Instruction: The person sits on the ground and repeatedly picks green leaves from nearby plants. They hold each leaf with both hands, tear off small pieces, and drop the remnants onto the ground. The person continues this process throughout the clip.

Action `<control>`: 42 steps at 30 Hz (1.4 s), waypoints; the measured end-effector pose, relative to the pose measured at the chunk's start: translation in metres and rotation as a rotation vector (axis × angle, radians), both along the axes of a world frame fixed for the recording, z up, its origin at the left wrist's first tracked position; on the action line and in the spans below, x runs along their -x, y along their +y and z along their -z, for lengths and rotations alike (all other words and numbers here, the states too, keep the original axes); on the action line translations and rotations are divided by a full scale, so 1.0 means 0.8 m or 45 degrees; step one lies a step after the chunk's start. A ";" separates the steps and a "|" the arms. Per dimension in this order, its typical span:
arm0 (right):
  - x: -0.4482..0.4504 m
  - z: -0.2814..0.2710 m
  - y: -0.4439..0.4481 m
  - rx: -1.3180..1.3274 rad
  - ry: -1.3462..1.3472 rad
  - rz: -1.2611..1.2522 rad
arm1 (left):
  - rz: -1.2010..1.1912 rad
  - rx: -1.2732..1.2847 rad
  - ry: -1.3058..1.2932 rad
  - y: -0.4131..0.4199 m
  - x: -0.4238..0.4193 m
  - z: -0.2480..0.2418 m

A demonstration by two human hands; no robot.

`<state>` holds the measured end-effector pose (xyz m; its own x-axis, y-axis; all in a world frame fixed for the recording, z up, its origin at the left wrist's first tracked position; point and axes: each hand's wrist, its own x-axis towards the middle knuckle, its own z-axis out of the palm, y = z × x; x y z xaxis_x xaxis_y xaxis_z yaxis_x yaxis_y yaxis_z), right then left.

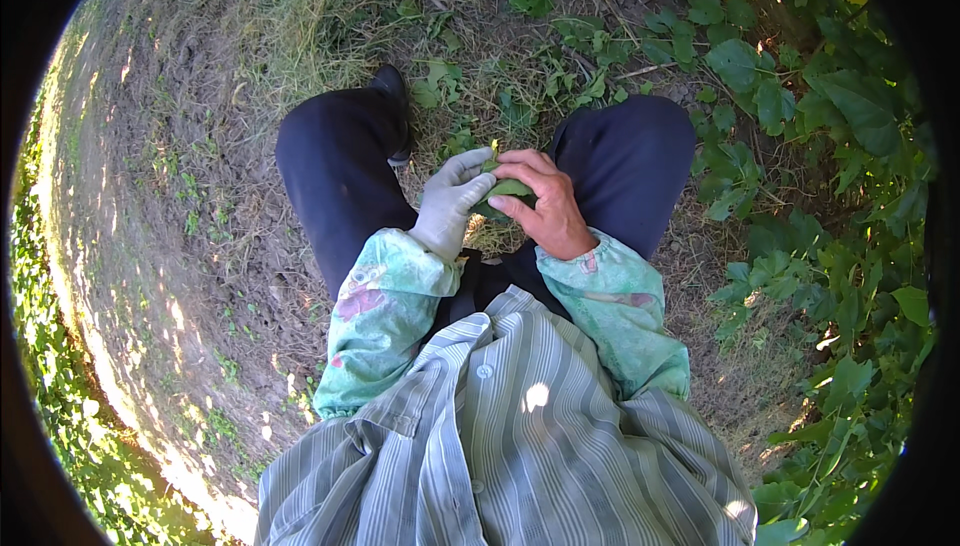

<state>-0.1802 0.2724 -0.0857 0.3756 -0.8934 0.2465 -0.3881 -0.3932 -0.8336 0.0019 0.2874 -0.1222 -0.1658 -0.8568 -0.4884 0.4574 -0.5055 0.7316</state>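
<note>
Between my knees, both hands meet around a small bunch of green leaves [513, 188]. My left hand [448, 205] wears a pale grey-white glove and pinches the bunch's left edge between thumb and fingers. From the other side my bare right hand [546, 199] grips the same leaves, its thumb along the near edge and its fingers over the far side. A yellowish tip [494, 145] sticks up past the fingertips. How many leaves there are cannot be told, since the fingers hide part of them.
Leafy vines [810, 246] crowd the right side. Dry cut grass [330, 43] and fallen leaves [439, 81] cover the soil ahead. Bare earth [187, 193] stretches left towards a sunlit row of greenery [82, 426]. My bent legs [337, 171] flank the hands.
</note>
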 end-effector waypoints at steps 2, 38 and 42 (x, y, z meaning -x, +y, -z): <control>0.008 0.009 -0.001 -0.162 -0.231 -0.015 | 0.073 0.091 -0.068 0.000 0.001 -0.011; 0.013 0.041 0.003 -0.836 -0.575 0.112 | -0.044 0.153 -0.237 0.000 0.001 -0.004; 0.016 0.048 0.003 -0.973 -0.772 0.160 | 0.016 0.140 -0.270 0.000 -0.001 -0.012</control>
<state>-0.1927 0.2750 -0.1244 0.2672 -0.9175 -0.2945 0.1876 0.3493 -0.9180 0.0029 0.2875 -0.1128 -0.0805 -0.9051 -0.4175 0.2820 -0.4224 0.8614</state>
